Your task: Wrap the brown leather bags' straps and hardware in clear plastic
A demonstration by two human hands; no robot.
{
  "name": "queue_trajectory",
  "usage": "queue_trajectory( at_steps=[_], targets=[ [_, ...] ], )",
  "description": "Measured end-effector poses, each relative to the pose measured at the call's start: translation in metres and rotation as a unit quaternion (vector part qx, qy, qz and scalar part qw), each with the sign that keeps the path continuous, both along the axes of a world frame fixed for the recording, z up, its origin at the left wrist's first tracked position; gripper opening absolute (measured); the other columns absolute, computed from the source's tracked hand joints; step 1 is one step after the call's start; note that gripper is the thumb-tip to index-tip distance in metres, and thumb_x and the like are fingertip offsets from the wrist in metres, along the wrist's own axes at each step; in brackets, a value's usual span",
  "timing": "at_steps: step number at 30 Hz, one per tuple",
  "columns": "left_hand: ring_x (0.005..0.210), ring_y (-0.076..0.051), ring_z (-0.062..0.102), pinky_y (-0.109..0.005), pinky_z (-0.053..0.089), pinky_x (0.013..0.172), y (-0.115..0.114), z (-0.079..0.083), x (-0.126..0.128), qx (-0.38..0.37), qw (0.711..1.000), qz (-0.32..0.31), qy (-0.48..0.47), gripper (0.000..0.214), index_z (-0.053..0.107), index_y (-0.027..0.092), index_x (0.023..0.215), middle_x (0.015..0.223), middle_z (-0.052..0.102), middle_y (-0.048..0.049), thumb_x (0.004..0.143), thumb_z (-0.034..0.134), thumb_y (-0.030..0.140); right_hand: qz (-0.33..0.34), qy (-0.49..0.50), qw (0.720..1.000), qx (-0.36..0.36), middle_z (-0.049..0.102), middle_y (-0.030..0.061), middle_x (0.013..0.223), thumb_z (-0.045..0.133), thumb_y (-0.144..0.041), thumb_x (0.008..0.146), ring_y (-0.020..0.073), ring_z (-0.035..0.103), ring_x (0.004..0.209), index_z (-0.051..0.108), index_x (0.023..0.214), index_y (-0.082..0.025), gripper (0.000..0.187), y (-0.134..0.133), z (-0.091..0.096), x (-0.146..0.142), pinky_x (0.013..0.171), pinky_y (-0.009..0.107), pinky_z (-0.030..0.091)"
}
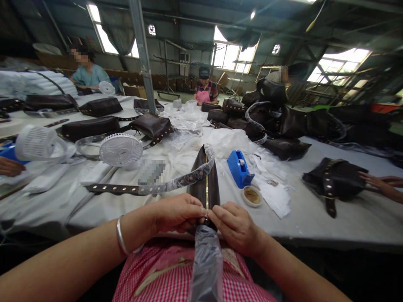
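A dark brown leather handbag (213, 180) lies lengthwise before me at the table edge, its brass zipper (207, 184) facing up. At the zipper's near end, my left hand (181, 212) pinches with thumb and forefinger. My right hand (237, 226) pinches the same spot from the other side, fingertips almost touching the left ones. Whatever small part sits between the fingertips is hidden. A plastic-wrapped strap (189, 178) with brass studs curves from the bag's far end to the left. Another plastic-wrapped strap piece (208, 260) hangs over my checked apron.
Right of the bag are a blue tape dispenser (239, 170) and a small round dish (252, 196). White fans (121, 149) stand left. More dark bags (153, 126) lie around. A co-worker's hand (378, 182) touches a bag (336, 180) at right; another person's hand (11, 167) is at left.
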State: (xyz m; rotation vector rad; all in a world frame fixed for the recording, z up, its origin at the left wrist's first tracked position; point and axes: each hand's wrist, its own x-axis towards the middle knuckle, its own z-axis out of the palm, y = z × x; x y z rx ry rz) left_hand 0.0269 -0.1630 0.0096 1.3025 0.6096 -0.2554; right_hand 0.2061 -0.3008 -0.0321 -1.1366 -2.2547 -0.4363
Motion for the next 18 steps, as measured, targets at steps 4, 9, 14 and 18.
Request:
queue_trajectory(
  at_steps=[4,9,14,18],
  targets=[
    [0.039,-0.006,0.024,-0.022,0.017,0.038,-0.005,-0.001,-0.002,0.035,0.999,0.033,-0.020,0.024,0.051,0.019,0.066,0.047,0.036,0.0093,0.074,0.063,0.039,-0.023,0.096,0.995,-0.030,0.072,0.0126,0.107,0.052,-0.007,0.093,0.0219,0.065,0.090,0.064,0.120,-0.014,0.031,-0.006,-0.009,0.022,0.079,0.038,0.052],
    [0.046,-0.009,0.030,-0.023,0.022,0.044,-0.013,0.000,0.003,0.179,0.983,0.031,-0.001,0.025,0.050,0.019,0.065,0.053,0.037,0.0080,0.080,0.054,0.039,-0.354,0.443,0.816,-0.113,0.071,0.0087,0.110,0.060,-0.029,0.091,0.0223,0.064,0.103,0.071,0.106,-0.019,0.021,0.012,-0.017,0.106,0.096,0.037,0.048],
    [0.058,-0.012,0.033,-0.023,0.029,0.055,-0.016,0.000,0.010,0.216,0.976,0.003,-0.038,0.030,0.046,0.019,0.065,0.061,0.037,0.0060,0.084,0.050,0.042,-0.495,0.524,0.672,-0.170,0.070,0.0096,0.098,0.056,-0.035,0.096,0.0216,0.067,0.088,0.066,0.109,-0.011,0.028,0.047,-0.024,0.200,0.080,0.038,0.055],
    [0.061,-0.013,0.032,-0.024,0.028,0.056,-0.013,-0.009,0.010,0.242,0.969,-0.015,-0.055,0.037,0.042,0.020,0.065,0.063,0.035,0.0054,0.088,0.048,0.049,-0.517,0.556,0.611,-0.225,0.063,0.0085,0.118,0.060,-0.035,0.096,0.0211,0.065,0.098,0.060,0.120,-0.016,0.031,0.073,-0.036,0.221,0.084,0.041,0.056]
  ],
)
